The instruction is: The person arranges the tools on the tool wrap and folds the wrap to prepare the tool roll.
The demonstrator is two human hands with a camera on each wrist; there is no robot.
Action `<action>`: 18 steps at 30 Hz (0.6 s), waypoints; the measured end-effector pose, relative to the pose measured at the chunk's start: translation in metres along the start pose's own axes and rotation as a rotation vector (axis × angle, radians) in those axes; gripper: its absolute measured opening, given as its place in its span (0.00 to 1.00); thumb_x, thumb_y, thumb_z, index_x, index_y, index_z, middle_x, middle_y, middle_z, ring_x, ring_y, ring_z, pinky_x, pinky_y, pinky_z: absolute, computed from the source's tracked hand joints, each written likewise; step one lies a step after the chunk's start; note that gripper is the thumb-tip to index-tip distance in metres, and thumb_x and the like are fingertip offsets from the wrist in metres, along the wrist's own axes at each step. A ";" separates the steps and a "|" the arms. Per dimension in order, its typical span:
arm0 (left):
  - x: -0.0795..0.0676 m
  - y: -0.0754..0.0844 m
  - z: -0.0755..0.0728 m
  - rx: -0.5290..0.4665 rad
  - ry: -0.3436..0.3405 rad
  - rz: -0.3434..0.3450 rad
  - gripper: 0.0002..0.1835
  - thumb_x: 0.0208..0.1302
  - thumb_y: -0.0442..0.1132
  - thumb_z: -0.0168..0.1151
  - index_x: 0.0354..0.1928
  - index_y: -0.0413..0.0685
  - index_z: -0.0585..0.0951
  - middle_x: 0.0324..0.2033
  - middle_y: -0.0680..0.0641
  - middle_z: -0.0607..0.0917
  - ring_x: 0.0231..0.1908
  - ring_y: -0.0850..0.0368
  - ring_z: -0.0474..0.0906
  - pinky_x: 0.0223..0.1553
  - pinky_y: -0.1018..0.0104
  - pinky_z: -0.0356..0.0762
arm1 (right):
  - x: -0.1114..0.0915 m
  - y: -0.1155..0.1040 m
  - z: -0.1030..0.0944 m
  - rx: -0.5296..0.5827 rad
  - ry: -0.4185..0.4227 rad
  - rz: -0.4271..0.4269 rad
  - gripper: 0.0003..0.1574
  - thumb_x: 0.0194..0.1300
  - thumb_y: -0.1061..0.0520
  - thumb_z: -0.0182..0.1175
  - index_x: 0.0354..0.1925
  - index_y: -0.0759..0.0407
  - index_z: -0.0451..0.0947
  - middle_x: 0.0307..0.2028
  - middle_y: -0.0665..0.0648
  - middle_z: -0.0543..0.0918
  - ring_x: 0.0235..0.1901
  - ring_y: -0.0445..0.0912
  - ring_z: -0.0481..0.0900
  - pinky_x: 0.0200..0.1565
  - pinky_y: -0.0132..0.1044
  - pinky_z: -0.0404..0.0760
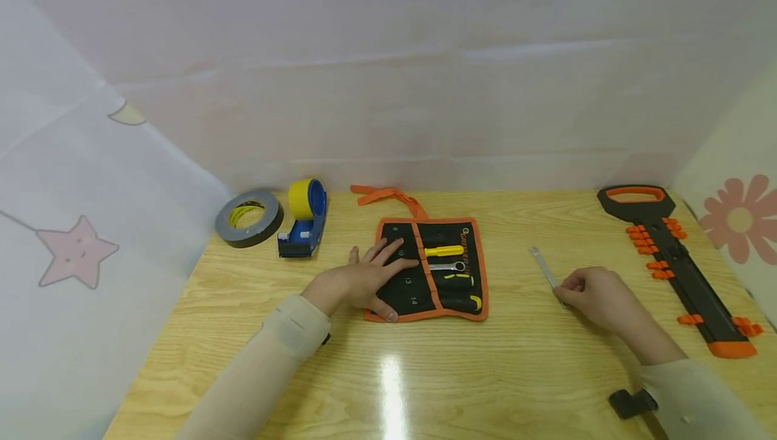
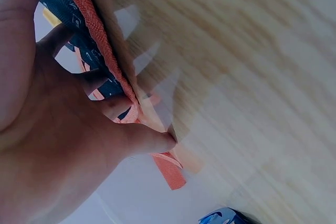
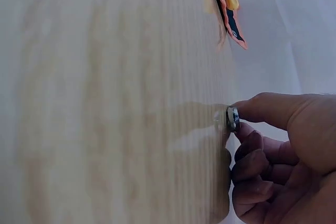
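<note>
A black tool pouch [image 1: 414, 291] with orange trim lies unrolled on the wooden table. My left hand [image 1: 361, 281] rests on its left half, fingers spread; in the left wrist view, the little finger reaches past the orange edge [image 2: 97, 30]. In the pouch's right-hand slots sit a yellow-handled tool [image 1: 446, 251], a silver wrench [image 1: 443, 266] and black tools with yellow marks [image 1: 476, 302]. To the right, my right hand [image 1: 597, 298] pinches the near end of another silver wrench [image 1: 544, 268] between thumb and fingers. That wrench's end [image 3: 233, 119] shows close to the tabletop in the right wrist view.
A grey tape roll [image 1: 267, 227] and a blue tape dispenser [image 1: 306, 237] with yellow tape stand at the back left. An orange strap [image 1: 388, 194] trails behind the pouch. On the far right lies a long black tool [image 1: 688, 271] with orange clips. Cloth walls surround the table.
</note>
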State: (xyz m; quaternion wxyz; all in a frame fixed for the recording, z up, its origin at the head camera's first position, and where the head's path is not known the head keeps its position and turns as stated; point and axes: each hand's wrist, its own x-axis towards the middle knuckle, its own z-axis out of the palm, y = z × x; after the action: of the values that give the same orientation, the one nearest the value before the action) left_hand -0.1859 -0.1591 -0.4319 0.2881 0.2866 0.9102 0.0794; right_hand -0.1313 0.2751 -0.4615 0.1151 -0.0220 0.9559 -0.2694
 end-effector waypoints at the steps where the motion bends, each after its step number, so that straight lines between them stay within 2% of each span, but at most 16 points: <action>1: 0.000 0.000 0.000 0.001 -0.001 -0.001 0.59 0.60 0.63 0.78 0.87 0.76 0.52 0.88 0.50 0.30 0.87 0.36 0.27 0.78 0.18 0.36 | 0.000 -0.001 0.000 0.006 -0.005 0.000 0.15 0.73 0.52 0.69 0.36 0.64 0.88 0.29 0.53 0.87 0.28 0.44 0.77 0.33 0.38 0.75; 9: -0.001 0.001 -0.001 -0.005 -0.002 0.003 0.59 0.61 0.61 0.79 0.87 0.74 0.52 0.88 0.49 0.30 0.87 0.36 0.27 0.78 0.17 0.36 | 0.000 -0.004 0.002 -0.002 -0.016 -0.074 0.12 0.72 0.56 0.67 0.33 0.62 0.87 0.26 0.50 0.84 0.26 0.43 0.75 0.30 0.35 0.73; 18: -0.002 0.001 -0.001 -0.009 -0.002 0.000 0.59 0.61 0.61 0.79 0.87 0.74 0.52 0.88 0.49 0.30 0.87 0.36 0.27 0.78 0.17 0.35 | 0.000 -0.005 0.000 -0.016 0.016 -0.095 0.13 0.76 0.56 0.64 0.39 0.66 0.87 0.30 0.53 0.86 0.30 0.44 0.76 0.30 0.35 0.74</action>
State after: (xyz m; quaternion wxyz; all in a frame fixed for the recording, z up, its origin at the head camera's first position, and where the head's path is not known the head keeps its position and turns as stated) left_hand -0.1848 -0.1595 -0.4296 0.2904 0.2857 0.9095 0.0830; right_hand -0.1319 0.2705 -0.4587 0.0946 -0.0660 0.9567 -0.2672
